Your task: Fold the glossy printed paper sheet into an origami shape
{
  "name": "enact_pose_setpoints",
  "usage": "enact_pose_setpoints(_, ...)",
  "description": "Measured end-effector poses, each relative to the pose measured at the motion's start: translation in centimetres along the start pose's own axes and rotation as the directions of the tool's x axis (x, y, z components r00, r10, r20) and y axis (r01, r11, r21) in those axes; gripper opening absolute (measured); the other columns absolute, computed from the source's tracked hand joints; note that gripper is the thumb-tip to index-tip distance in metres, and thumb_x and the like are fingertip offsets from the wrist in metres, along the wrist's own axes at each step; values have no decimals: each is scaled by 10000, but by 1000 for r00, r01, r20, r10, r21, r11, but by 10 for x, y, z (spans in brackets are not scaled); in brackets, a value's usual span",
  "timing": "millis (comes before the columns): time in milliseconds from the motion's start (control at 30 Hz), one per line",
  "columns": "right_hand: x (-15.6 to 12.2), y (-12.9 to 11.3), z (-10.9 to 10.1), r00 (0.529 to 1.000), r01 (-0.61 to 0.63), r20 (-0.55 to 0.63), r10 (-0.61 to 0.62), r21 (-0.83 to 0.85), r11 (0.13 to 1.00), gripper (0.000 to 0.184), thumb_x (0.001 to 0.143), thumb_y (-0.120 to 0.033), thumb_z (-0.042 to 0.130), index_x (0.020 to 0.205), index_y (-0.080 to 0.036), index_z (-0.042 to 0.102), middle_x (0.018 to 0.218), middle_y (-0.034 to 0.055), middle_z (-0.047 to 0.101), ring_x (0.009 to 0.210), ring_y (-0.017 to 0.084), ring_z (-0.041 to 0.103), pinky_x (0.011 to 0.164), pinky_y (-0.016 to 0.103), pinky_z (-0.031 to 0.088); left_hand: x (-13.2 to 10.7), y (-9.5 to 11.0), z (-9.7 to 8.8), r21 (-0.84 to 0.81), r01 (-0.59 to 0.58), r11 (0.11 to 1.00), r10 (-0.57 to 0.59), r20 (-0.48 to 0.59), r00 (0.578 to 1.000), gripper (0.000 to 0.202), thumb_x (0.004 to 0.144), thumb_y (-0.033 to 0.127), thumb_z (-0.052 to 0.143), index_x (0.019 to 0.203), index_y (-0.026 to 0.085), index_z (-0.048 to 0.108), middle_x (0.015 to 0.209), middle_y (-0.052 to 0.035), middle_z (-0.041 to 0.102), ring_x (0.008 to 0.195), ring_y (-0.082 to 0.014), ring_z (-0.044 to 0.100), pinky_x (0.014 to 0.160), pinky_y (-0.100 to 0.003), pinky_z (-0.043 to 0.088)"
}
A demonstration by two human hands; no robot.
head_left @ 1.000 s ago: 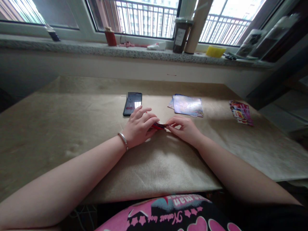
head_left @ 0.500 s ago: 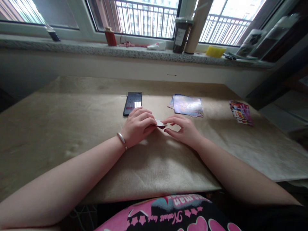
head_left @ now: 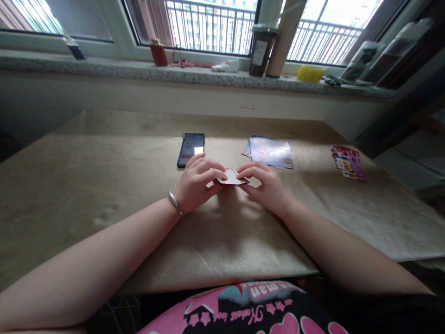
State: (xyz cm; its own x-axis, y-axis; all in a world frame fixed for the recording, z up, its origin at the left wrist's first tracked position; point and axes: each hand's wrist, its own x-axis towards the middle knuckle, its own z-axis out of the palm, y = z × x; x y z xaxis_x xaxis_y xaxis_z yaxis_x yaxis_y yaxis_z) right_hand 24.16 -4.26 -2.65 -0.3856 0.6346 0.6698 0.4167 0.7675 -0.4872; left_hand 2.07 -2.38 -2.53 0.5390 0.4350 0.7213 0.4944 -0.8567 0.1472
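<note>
Between my two hands, just above the table, is a small folded piece of paper (head_left: 232,177), white on top with dark and red coloured edges. My left hand (head_left: 200,181) pinches its left end between thumb and fingers; a silver bracelet (head_left: 173,200) circles that wrist. At the paper's right end, my right hand (head_left: 266,185) pinches it in the same way. The undersides of the paper and parts of the fingertips are hidden. Right behind my left hand lies a black smartphone (head_left: 193,144).
Shiny printed sheets (head_left: 271,152) lie overlapped beyond my right hand. Several colourful cards (head_left: 347,162) are fanned near the table's right side. Along the windowsill (head_left: 201,78) stand a red container (head_left: 159,53), a dark lidded cup (head_left: 260,51) and a yellow item (head_left: 311,73).
My right hand has closed on the right end of the paper, where its fingers were apart before. The paper now lies flatter and shows more of its white face.
</note>
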Motion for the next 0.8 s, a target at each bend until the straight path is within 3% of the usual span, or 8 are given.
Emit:
enact_pose_setpoints(100,-1,0,-1,999,24,-44,-26,-57,998,35,837,-237,620,866,-236,639,939,53,666,885,173,617,796,341,510,0,0,1,15,4,1000,-4,-1,1000,83,856,304,591,881,246,644,959,-14,684,900,-148,620,1019,-400,360)
enact_pose_setpoints(267,-2,-6,-7,994,-13,-108,-20,-296,955,84,855,-241,601,902,-273,663,986,29,690,943,198,609,851,375,493,2,4,1,1,32,999,-32,-69,997,99,859,301,604,932,241,632,945,-4,693,888,-137,630,1009,-387,389)
enact_pose_setpoints(433,-1,-13,-12,994,62,-60,-96,-414,908,113,861,-227,587,922,-276,670,1039,20,697,1002,210,593,895,378,481,4,5,0,-58,25,998,-34,-163,986,29,836,258,636,850,233,633,860,13,694,809,-129,626,942,-365,437)
enact_pose_setpoints(800,0,-4,-9,998,58,-29,-64,-193,980,126,868,-255,576,941,-273,678,980,34,701,951,197,608,874,385,487,3,3,2,-23,83,996,-84,-77,993,134,864,312,594,778,225,647,829,5,703,774,-135,620,924,-372,434)
